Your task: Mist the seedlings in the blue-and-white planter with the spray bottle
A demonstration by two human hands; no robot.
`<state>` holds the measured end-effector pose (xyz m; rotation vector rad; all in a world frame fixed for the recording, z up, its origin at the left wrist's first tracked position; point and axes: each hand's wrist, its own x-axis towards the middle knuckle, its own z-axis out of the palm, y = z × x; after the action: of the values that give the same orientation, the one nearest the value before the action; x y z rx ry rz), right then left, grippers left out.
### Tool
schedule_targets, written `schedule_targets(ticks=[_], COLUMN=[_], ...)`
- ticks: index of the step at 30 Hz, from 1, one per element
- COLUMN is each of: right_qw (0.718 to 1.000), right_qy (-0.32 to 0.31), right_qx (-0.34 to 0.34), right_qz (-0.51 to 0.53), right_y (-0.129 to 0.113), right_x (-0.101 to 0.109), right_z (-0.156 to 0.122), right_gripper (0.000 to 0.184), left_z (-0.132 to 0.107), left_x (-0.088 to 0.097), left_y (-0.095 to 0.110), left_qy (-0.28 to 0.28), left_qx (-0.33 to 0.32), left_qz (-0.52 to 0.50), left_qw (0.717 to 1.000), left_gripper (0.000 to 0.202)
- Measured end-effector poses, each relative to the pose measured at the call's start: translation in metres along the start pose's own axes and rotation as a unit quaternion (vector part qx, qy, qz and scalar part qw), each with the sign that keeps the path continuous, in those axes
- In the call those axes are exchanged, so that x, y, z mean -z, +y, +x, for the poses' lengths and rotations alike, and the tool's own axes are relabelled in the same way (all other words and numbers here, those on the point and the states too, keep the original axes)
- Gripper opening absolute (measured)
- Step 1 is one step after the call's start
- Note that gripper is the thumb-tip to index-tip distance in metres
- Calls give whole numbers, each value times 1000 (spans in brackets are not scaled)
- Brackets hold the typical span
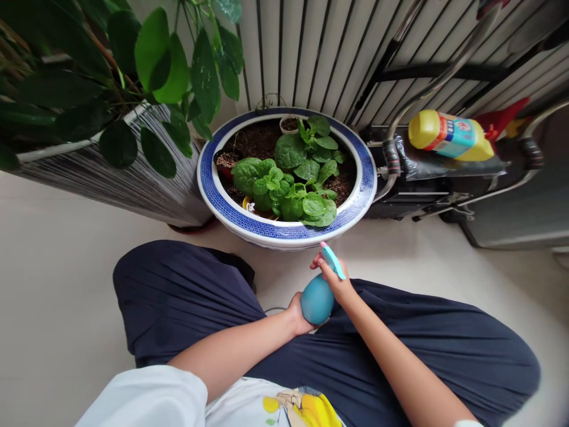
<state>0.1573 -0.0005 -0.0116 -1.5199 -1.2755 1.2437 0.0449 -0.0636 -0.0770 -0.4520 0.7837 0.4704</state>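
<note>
1. The pale floor (53,267) stretches past my left knee and leaves my elbow room on that side; beyond everything, the slatted panel (284,59) closes off the far side.
2. My legs (178,302) are folded wide, probably so both arms can meet low between the knees.
3. The grey planter (151,160) stands to the left; its leaves (169,65) hang near the pot's far-left edge, so that way in looks tight.
4. The pot (367,172) sits just ahead of my knees, its blue-and-white front rim facing me, with a narrow gap before my hands.
5. The cart (391,158) crowds the pot's right edge; a yellow bottle (460,139) lies on its side there, perhaps simply stored.
6. Green plants (313,206) bunch toward the front and right of the pot, some leaves resting over the rim.
7. The blue sprayer (317,301) is between my knees, tilted, head toward the pot.
8. My left hand (297,317) has its fingers curled around the round body from below, likely bearing the weight.
9. My right hand (341,287) has its fingers wrapped near the neck, likely steadying it; I can't tell whether the trigger is pressed.
10. The pink tip (323,244) points up, close to the front rim.
</note>
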Motion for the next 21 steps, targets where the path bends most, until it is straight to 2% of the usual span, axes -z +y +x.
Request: schedule_targets(ticks=[6,12,16,19,21], right_qw=[999,992,989,985,982], right_qy=[-31,-81,-102,-127,-140], right_qx=[41,88,95,104,110], right_qz=[-16,-38,-50,-57,-64], right_y=[1,-19,-29,-33,-36], right_x=[-11,-22,-29,-35,-40], right_z=[4,8,11,14,14], right_gripper=[26,20,23,20,19], left_z=[-6,-14,-20,-22,-21], left_x=[1,0,-1,3,7], left_y=[5,13,16,18,20], left_qy=[17,32,36,20,-25], left_qx=[-13,-28,-33,-41,-60], left_qz=[-3,-15,-34,-44,-41], left_qw=[1000,999,998,998,997], left_gripper=[40,39,45,44,45])
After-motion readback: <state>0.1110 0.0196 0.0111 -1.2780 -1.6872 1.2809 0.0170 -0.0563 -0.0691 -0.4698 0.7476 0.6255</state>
